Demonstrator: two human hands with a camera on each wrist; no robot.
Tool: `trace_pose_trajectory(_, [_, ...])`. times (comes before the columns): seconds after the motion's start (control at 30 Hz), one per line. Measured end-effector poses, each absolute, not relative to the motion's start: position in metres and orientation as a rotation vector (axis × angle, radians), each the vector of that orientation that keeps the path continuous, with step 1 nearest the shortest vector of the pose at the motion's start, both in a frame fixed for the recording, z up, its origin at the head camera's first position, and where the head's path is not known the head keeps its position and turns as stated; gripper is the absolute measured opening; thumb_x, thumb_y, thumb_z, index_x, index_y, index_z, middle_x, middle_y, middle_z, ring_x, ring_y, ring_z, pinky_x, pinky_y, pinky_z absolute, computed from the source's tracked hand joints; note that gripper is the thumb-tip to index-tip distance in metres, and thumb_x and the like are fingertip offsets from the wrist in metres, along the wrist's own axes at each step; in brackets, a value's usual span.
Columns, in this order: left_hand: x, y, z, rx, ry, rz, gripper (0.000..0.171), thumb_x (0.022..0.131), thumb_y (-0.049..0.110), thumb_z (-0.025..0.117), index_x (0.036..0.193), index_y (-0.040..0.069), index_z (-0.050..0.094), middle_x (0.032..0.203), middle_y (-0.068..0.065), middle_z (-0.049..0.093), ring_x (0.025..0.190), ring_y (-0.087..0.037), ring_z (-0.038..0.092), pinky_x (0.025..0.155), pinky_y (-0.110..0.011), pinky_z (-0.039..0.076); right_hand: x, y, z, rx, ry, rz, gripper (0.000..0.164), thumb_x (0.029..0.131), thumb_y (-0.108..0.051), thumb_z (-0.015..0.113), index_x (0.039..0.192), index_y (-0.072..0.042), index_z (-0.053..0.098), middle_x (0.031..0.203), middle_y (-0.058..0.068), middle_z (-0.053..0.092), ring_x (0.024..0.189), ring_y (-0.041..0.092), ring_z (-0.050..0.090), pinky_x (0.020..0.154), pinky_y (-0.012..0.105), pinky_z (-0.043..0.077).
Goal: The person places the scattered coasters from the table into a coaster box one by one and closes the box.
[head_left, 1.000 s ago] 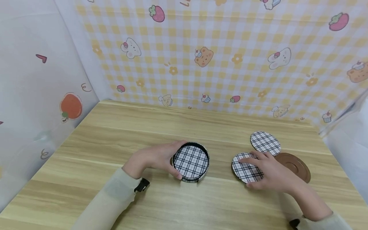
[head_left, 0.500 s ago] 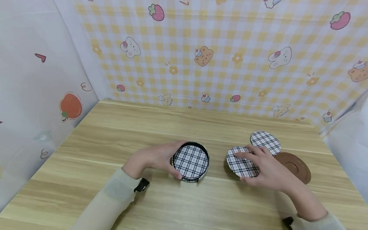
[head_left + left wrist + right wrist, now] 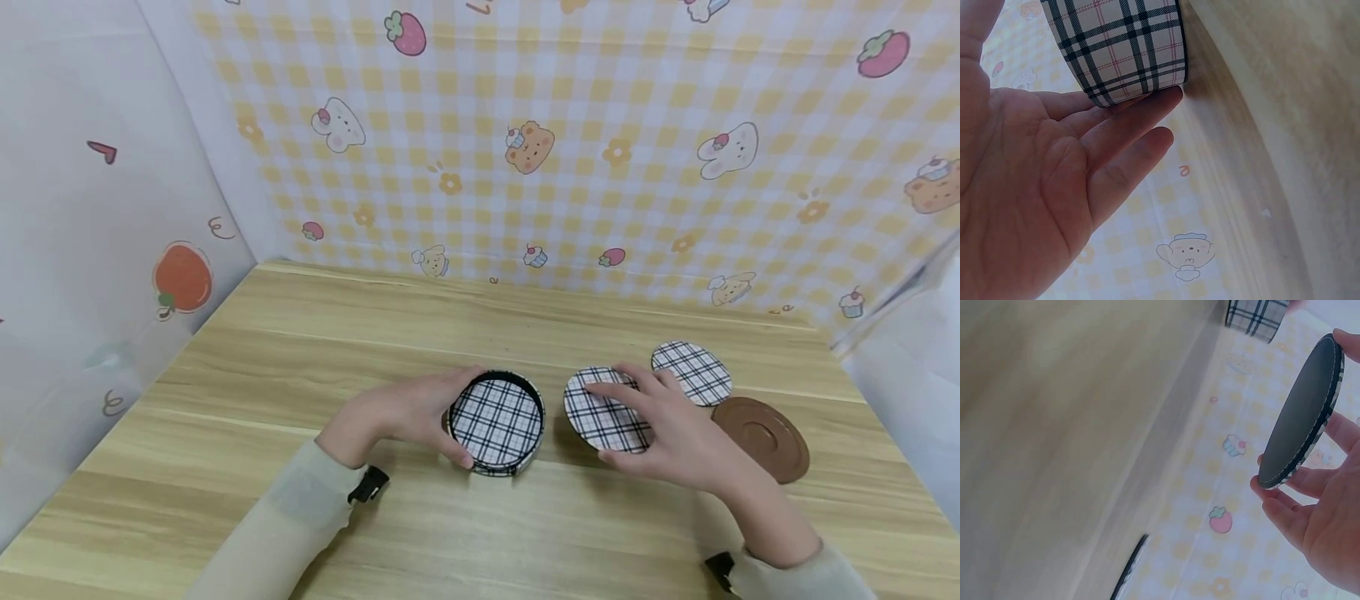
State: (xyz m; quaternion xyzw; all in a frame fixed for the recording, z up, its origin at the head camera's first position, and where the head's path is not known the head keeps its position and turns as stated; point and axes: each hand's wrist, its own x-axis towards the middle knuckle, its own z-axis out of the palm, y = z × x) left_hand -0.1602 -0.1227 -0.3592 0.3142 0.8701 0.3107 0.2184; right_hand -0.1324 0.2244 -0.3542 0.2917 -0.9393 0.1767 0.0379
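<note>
A round coaster holder [image 3: 535,450] in black-and-white plaid stands on the table, with a matching coaster [image 3: 498,421] lying inside its dark rim. My left hand [image 3: 420,417] grips the holder from the left, thumb at the front and fingers round the back. The left wrist view shows the holder's plaid side wall [image 3: 1129,50] against the fingers. Just to the right, my right hand [image 3: 675,433] holds another plaid coaster [image 3: 600,412] by its edge, tilted and raised off the table. Its plain dark underside [image 3: 1300,415] with a stitched rim shows in the right wrist view.
Behind the right hand, a third plaid coaster [image 3: 692,372] lies flat on the wooden table [image 3: 420,333]. Beside it is a brown round disc [image 3: 765,439] with a ringed centre. A yellow-checked cloth [image 3: 600,92] hangs along the table's back edge.
My right hand has lifted the coaster off the table and carried it left, close to the holder. The left hand and the holder have stayed put.
</note>
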Motion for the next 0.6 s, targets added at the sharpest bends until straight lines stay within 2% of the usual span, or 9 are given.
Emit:
trace_pose_trajectory(0.2, [-0.16, -0.123, -0.358, 0.871, 2.407, 0.865, 0.11, 0.067, 0.035, 0.09, 0.155, 0.016, 0.027, 0.148, -0.006, 0.047, 0.133, -0.024, 0.049, 0.112, -0.046, 0.042, -0.134, 0.209, -0.351, 0.942, -2.859, 0.585, 0.07, 0.072, -0.044, 0.083, 0.137, -0.033, 0.057, 0.147, 0.013, 0.047, 0.128, 0.035, 0.041, 0.089, 0.06, 0.049])
trace_pose_trajectory(0.6, [-0.161, -0.123, -0.359, 0.882, 2.411, 0.85, 0.109, 0.067, 0.038, 0.09, 0.154, 0.016, 0.027, 0.144, -0.005, 0.049, 0.127, -0.021, 0.051, 0.11, -0.043, 0.043, -0.135, 0.173, -0.35, 1.069, -2.822, 0.608, 0.073, 0.072, -0.054, 0.079, 0.138, -0.03, 0.057, 0.148, 0.011, 0.047, 0.126, 0.03, 0.045, 0.093, 0.055, 0.05])
